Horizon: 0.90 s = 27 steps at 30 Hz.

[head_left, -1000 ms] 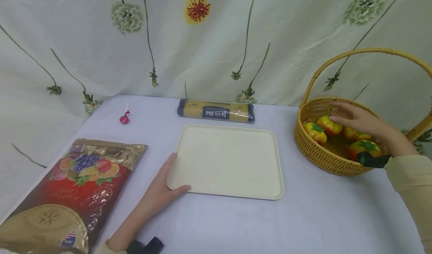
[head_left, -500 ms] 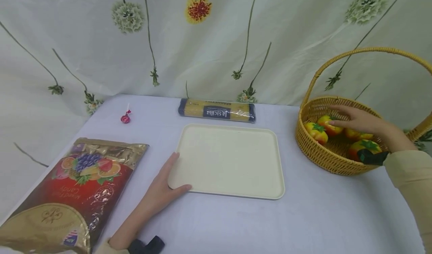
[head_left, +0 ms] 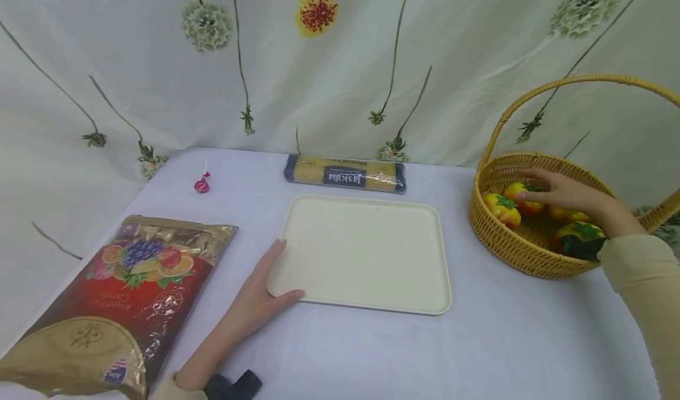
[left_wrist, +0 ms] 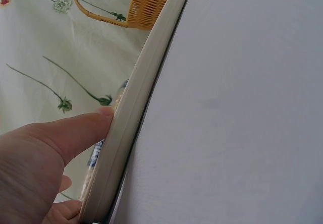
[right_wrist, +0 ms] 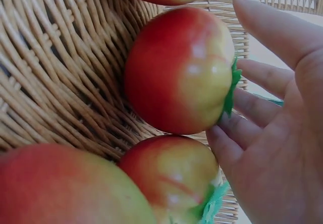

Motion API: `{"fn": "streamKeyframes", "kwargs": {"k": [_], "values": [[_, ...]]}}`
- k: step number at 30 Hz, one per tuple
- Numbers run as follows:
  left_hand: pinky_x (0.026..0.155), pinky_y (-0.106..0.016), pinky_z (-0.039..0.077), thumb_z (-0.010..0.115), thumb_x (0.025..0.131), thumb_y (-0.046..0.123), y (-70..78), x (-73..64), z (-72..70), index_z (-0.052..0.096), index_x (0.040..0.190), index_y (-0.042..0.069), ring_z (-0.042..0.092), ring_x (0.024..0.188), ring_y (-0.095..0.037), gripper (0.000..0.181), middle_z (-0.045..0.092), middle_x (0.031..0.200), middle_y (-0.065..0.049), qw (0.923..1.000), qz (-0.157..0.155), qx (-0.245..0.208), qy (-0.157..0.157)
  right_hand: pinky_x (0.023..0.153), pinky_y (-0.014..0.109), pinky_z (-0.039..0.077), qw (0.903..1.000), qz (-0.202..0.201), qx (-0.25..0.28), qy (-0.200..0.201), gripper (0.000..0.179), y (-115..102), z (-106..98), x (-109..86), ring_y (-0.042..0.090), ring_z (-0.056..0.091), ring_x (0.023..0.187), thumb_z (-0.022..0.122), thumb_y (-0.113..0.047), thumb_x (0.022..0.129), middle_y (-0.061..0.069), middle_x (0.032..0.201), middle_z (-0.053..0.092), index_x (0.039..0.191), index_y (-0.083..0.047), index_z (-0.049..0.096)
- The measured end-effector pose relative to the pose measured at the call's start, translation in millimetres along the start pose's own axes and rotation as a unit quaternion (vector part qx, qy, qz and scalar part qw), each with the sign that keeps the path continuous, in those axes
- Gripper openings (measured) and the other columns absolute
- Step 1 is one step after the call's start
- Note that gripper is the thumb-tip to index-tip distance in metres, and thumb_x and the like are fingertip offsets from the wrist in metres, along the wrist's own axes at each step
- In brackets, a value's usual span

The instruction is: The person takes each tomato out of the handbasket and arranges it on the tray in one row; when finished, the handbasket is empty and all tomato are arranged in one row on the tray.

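Observation:
My left hand (head_left: 260, 297) rests at the near left corner of a cream rectangular tray (head_left: 366, 255), fingers and thumb spread along its edges. In the left wrist view the thumb (left_wrist: 83, 130) touches the tray's rim (left_wrist: 123, 128). At the right, my right hand (head_left: 571, 193) reaches over a wicker basket (head_left: 510, 255) under its tall handle. Several red-and-yellow, tomato-like fruits with green leafy tops lie inside. In the right wrist view, loosely extended fingers are right at the leafy end of one fruit (right_wrist: 179, 70), with the thumb (right_wrist: 275, 24) held apart from it.
A spaghetti pack (head_left: 345, 174) lies behind the tray. A red mixed fruit candy bag (head_left: 122, 294) covers the left side of the table, with a wrapped lollipop (head_left: 202, 184) farther back. A floral cloth (head_left: 340, 69) hangs behind the table.
My right hand has sunk slightly into the basket, closer to the fruits. The left hand stays at the tray's corner; the head view has shifted a little.

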<state>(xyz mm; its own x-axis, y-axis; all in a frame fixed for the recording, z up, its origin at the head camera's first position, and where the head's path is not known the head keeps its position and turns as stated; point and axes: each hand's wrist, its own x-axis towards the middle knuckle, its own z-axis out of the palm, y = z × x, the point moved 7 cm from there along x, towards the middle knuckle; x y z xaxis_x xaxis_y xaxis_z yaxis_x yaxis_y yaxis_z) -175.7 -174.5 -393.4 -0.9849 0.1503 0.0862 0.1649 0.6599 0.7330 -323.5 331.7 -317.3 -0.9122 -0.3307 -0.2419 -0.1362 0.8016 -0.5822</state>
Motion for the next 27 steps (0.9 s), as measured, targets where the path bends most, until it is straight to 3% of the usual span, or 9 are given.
{"fn": "streamKeyframes", "kwargs": {"k": [9, 18, 27], "values": [[0.108, -0.049, 0.017, 0.079, 0.076, 0.025, -0.3, -0.3, 1.4, 0.022, 0.148, 0.008, 0.018, 0.137, -0.032, 0.094, 0.018, 0.152, -0.016, 1.0, 0.003, -0.002, 0.002, 0.095, 0.07, 0.02, 0.9997, -0.004, -0.022, 0.005, 0.073, 4, 5, 4.3, 0.054, 0.019, 0.126, 0.054, -0.036, 0.095, 0.035, 0.142, 0.02, 0.144, 0.006, 0.02], [0.108, -0.049, 0.018, 0.079, 0.076, 0.023, 1.1, -0.2, 0.7, 0.023, 0.148, 0.007, 0.019, 0.137, -0.033, 0.093, 0.018, 0.152, -0.017, 0.9999, 0.007, 0.009, 0.007, 0.093, 0.071, 0.023, 0.9994, 0.017, -0.028, -0.012, 0.076, 9, 11, 5.0, 0.056, 0.019, 0.124, 0.049, -0.04, 0.096, 0.038, 0.141, 0.015, 0.145, 0.006, 0.014], [0.108, -0.049, 0.018, 0.079, 0.075, 0.022, -0.2, 1.1, 1.0, 0.024, 0.148, 0.007, 0.019, 0.137, -0.033, 0.093, 0.019, 0.152, -0.017, 0.9999, 0.009, 0.01, 0.006, 0.092, 0.073, 0.02, 0.9995, 0.024, -0.005, -0.02, 0.074, 12, 14, 6.2, 0.057, 0.014, 0.125, 0.047, -0.039, 0.097, 0.039, 0.142, 0.011, 0.146, 0.005, 0.012]]}}
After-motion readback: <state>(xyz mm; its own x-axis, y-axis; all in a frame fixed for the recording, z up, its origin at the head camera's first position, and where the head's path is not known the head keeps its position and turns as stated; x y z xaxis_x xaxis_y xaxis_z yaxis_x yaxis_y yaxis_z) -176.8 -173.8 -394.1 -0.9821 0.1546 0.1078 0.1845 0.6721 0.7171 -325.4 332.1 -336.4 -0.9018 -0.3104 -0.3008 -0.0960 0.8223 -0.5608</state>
